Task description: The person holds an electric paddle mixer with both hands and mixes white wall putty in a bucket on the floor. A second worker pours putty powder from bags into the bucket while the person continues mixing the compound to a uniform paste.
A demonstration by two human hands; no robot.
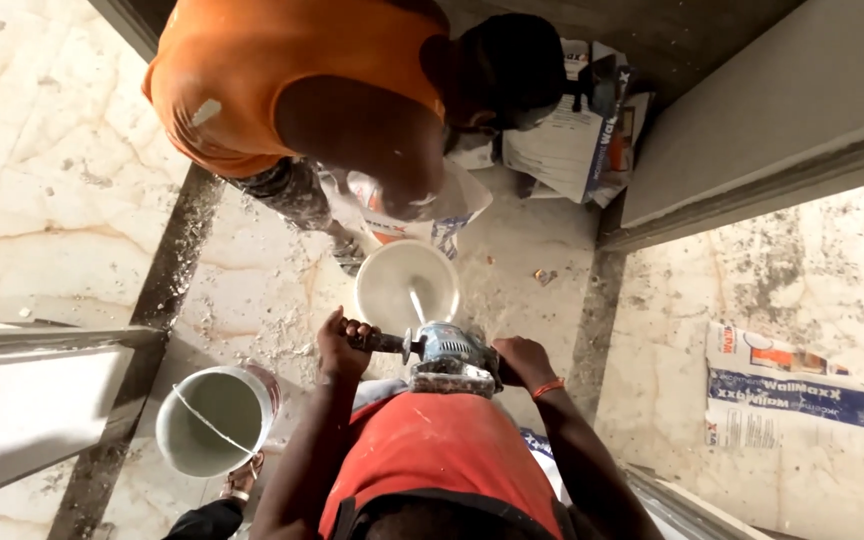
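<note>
the left hand (340, 345) is closed in a fist around the dark side handle (380, 342) of a blue-grey power mixer (449, 352), which sits at the centre of the frame, just above the person's red shirt. the right hand (522, 360) is curled against the right side of the mixer body, with an orange band on the wrist; its fingers are tucked behind the tool, so the exact grip is hard to make out, though it looks closed on the machine. the mixer's shaft (418, 303) runs up into a white bucket (407, 283) of pale mix just above the tool; the paddle end is sunk and hidden.

a co-worker in an orange shirt (282, 75) bends over the bucket at the top of the frame, tipping a printed sack (422, 212) whose lower part is covered by that person's arm. a second bucket (214, 420) with pale liquid stands at lower left. an empty sack (792, 390) lies flat at right on the dusty marble floor (52, 180).
</note>
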